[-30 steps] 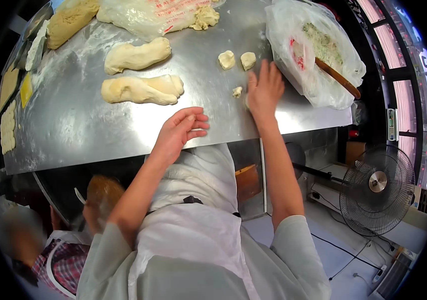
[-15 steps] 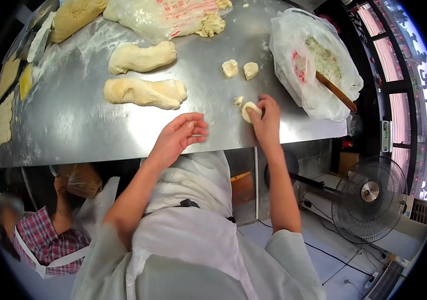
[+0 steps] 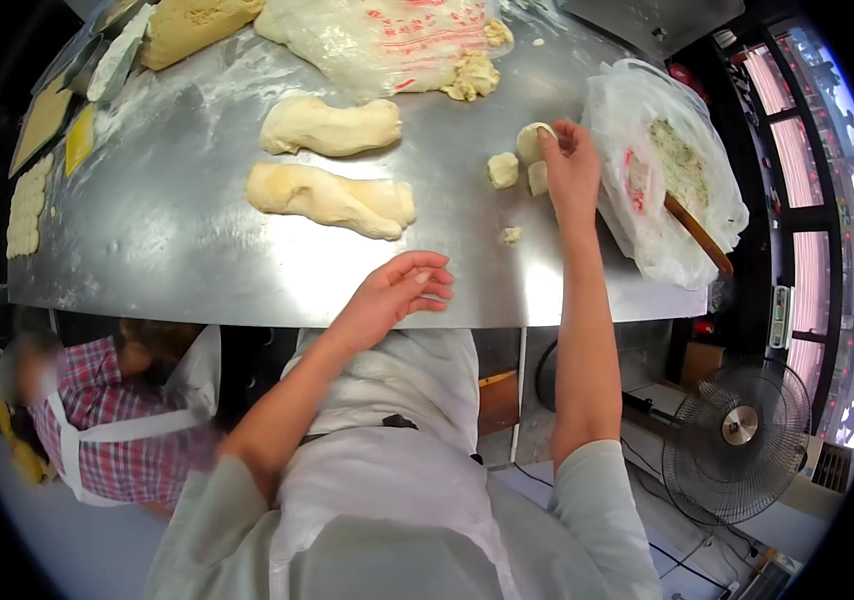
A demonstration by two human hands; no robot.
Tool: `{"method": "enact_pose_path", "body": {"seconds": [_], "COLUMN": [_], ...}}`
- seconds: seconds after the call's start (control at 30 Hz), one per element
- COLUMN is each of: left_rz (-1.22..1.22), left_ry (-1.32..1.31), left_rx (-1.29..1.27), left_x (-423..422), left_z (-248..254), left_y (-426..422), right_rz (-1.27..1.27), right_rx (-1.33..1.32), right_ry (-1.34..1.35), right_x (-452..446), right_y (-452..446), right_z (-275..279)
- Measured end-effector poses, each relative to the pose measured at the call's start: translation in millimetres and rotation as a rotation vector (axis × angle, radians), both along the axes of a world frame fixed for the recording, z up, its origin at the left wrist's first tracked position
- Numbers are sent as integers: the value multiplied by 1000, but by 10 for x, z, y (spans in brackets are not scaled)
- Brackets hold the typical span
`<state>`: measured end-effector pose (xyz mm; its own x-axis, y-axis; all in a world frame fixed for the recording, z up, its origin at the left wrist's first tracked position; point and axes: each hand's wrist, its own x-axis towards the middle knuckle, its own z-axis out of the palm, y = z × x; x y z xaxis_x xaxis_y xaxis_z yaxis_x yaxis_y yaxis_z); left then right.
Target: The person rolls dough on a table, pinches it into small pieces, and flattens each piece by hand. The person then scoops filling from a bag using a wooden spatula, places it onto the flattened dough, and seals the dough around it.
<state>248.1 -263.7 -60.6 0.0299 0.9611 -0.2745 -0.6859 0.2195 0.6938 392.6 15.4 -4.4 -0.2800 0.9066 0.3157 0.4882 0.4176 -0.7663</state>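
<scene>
Pinched between the thumb and fingers of my right hand (image 3: 571, 170) is a small round dough piece (image 3: 535, 143). Just beneath it on the steel table (image 3: 177, 240) lies a dough lump (image 3: 538, 179), partly hidden, with another dough lump (image 3: 503, 170) to its left. A tiny dough scrap (image 3: 512, 235) sits nearer the front edge. My left hand (image 3: 402, 293) hovers by that edge with its fingers loosely curled and apart, holding nothing. Two long dough rolls, an upper roll (image 3: 330, 126) and a lower roll (image 3: 330, 199), lie to the left.
A plastic bag of filling (image 3: 682, 160) with a wooden handle (image 3: 697, 235) stands at the right. Behind the rolls is a bag of dough (image 3: 377, 45). A fan (image 3: 740, 425) is at lower right, and another person (image 3: 117, 420) is at lower left.
My right hand has picked up the round dough piece and carried it away from me to the two lumps. My left hand keeps its pose. The view has shifted, and the other person has moved.
</scene>
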Motion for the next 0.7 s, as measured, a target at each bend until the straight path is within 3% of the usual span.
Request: {"method": "enact_pose_path", "body": {"seconds": [0.03,0.13,0.27,0.5,0.6,0.7], "left_rz": [8,68,137,89,110,117], "left_ry": [28,231,231,238,239,256], "left_rx": [-1,15,33,59,72,68], "left_x": [-9,-8,-171,-170,-158,-163], "left_z": [2,83,14,-64,-67,-56], "left_y": [-1,-153,-352,-252,-196,-189], "right_rz": [1,-37,-32,63,139,-45], "right_rx": [220,25,125,34,-2,31], "right_ry": [-51,103,-187,-396,-259,-16], "right_x": [-18,72,336,142,-60,-275], "right_y": [21,-178,-298,-343,-247,-163], "right_z": [-38,-7,-403,-319,-465,-484]}}
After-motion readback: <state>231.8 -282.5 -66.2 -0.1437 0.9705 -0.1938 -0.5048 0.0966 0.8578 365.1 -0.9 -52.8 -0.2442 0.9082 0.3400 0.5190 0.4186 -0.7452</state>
